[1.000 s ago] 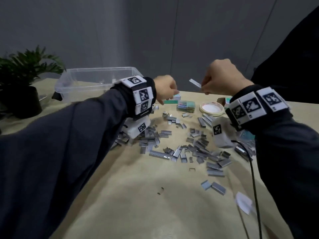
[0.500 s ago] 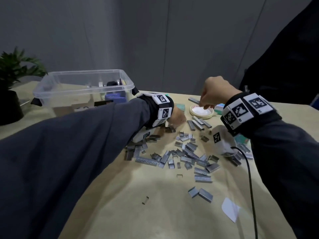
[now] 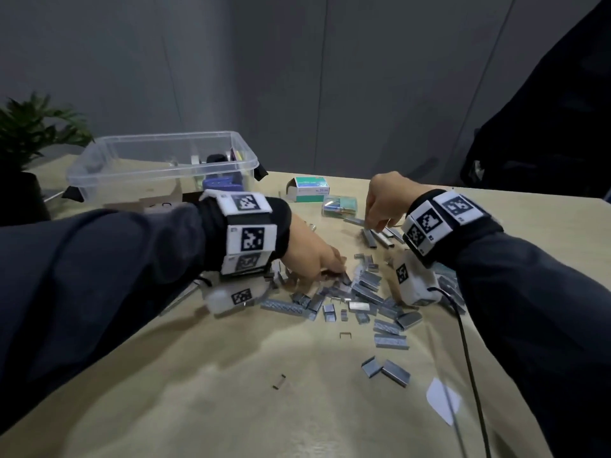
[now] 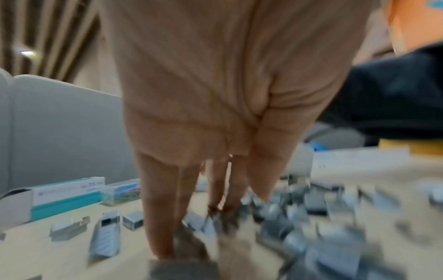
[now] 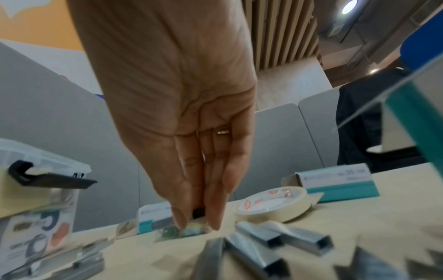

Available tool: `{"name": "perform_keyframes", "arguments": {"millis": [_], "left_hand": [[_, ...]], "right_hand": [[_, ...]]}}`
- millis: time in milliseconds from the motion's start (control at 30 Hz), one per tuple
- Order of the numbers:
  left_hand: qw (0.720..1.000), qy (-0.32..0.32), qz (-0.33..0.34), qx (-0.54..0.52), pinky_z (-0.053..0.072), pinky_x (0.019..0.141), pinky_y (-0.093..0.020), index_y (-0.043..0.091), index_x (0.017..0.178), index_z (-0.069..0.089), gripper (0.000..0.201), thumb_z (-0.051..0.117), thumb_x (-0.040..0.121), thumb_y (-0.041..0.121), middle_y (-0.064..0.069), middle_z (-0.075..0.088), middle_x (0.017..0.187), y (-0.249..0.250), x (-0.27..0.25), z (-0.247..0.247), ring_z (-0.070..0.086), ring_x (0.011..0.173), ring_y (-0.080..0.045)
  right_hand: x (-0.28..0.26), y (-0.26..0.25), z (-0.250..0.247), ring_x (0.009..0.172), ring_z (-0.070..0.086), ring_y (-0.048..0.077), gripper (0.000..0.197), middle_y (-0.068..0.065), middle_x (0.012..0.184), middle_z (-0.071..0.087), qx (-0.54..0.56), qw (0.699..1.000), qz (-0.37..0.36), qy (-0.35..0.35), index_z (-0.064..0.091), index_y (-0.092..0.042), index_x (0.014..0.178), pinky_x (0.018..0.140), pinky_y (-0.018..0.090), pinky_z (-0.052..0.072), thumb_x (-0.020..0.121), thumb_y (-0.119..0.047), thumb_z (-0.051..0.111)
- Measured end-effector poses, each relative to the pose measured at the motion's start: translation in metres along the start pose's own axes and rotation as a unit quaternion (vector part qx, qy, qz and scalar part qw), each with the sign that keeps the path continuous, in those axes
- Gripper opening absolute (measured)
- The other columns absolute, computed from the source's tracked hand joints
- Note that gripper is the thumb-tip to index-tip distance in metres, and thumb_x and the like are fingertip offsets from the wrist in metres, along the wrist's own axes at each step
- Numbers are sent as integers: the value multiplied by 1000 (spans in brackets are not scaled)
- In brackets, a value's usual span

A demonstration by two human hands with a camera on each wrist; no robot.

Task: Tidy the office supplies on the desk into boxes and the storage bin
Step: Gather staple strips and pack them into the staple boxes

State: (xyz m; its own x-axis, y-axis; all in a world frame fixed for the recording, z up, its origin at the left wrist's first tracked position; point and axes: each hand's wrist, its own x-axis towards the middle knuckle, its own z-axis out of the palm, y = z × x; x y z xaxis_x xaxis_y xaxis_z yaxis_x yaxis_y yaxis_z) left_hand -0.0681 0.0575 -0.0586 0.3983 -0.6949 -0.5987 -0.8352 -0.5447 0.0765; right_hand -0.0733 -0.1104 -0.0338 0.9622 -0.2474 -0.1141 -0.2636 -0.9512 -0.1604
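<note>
Loose grey staple strips (image 3: pixel 365 290) lie scattered over the tan desk (image 3: pixel 215 408). My left hand (image 3: pixel 334 276) reaches down into the pile, and its straight fingers (image 4: pixel 163 227) touch the staples without curling round any. My right hand (image 3: pixel 373 223) is further back, fingers pointing down, and pinches a staple strip (image 3: pixel 353 221) at a row of strips (image 3: pixel 380 238) laid side by side. A clear storage bin (image 3: pixel 99 163) with supplies inside stands at the back left. A green-and-white staple box (image 3: pixel 310 190) and a small clear clip box (image 3: pixel 340 208) sit behind the pile.
A masking tape roll (image 5: pixel 271 206) lies beyond my right hand, with another green staple box (image 5: pixel 340 183) behind it. A potted plant (image 3: pixel 26 137) stands at the far left. A black cable (image 3: pixel 469 358) and a white paper scrap (image 3: pixel 443 398) lie at the near right.
Both hands came down from mid-air to the desk. The left went into the staple pile. The right lowered its staple strip to the row of strips near the tape.
</note>
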Motion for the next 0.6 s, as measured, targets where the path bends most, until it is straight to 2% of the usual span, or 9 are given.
{"name": "perform_keyframes", "arguments": {"millis": [33, 67, 100, 200, 267, 333, 433, 500, 600], "left_hand": [[1000, -7, 21, -13, 33, 113, -32, 22, 151, 30, 55, 40, 99, 6, 1, 30, 154, -4, -6, -1, 30, 141, -21], [999, -4, 36, -33, 29, 116, -38, 22, 148, 36, 52, 40, 99, 6, 2, 28, 156, -9, -12, -5, 29, 142, -18], [997, 8, 39, -61, 30, 116, -39, 21, 145, 41, 48, 40, 99, 6, 3, 30, 156, -16, -18, -9, 31, 141, -17], [990, 93, 6, -106, 45, 104, -35, 18, 135, 54, 40, 41, 100, 5, 1, 48, 143, -36, -35, -25, 50, 126, -17], [982, 146, -44, -114, 49, 100, -34, 13, 128, 60, 36, 40, 100, 5, -3, 60, 130, -51, -42, -33, 59, 115, -17], [970, 185, -85, -134, 50, 98, -35, 6, 123, 62, 34, 39, 99, 2, -9, 66, 121, -66, -45, -37, 64, 108, -22], [959, 197, -115, -170, 51, 96, -36, -2, 120, 63, 32, 39, 99, -1, -16, 67, 117, -81, -49, -38, 65, 108, -26], [960, 194, -125, -158, 51, 96, -34, 1, 122, 62, 31, 42, 99, 0, -13, 67, 118, -87, -50, -37, 64, 106, -23], [960, 208, -137, -132, 51, 96, -32, 6, 123, 63, 32, 44, 98, 1, -7, 66, 119, -89, -48, -35, 61, 100, -17]], "right_hand": [[1, -4, 2, 82, 74, 23, 20, 8, 81, 75, -6, 1000, -1, 2, 75, 0, 90, 82, 41, 60, 76, -12, 81], [2, -8, 3, 84, 73, 25, 24, 9, 84, 74, -15, 1000, -1, 5, 74, -2, 91, 83, 42, 60, 75, -15, 83], [3, -12, 4, 85, 72, 27, 26, 10, 88, 73, -27, 1000, -1, 7, 72, -3, 90, 83, 42, 59, 73, -18, 84], [7, -24, 6, 86, 71, 27, 24, 9, 90, 71, -64, 998, 6, 13, 62, -8, 75, 84, 38, 58, 73, -20, 83], [10, -30, 8, 85, 69, 26, 28, 7, 86, 68, -79, 997, 12, 12, 56, -11, 69, 79, 33, 57, 74, -21, 82], [11, -34, 10, 87, 69, 26, 26, 6, 84, 65, -82, 996, 16, 3, 56, -11, 72, 76, 31, 56, 75, -22, 80], [14, -34, 16, 89, 71, 25, 21, 6, 91, 71, -94, 995, 4, -15, 66, -6, 86, 82, 34, 58, 80, -23, 75], [15, -33, 20, 92, 70, 26, 26, 6, 94, 71, -110, 994, -10, -13, 65, -1, 92, 84, 35, 58, 82, -24, 73], [15, -40, 20, 89, 69, 26, 28, 5, 83, 65, -129, 991, -20, -2, 66, -2, 98, 80, 34, 57, 81, -23, 76]]}}
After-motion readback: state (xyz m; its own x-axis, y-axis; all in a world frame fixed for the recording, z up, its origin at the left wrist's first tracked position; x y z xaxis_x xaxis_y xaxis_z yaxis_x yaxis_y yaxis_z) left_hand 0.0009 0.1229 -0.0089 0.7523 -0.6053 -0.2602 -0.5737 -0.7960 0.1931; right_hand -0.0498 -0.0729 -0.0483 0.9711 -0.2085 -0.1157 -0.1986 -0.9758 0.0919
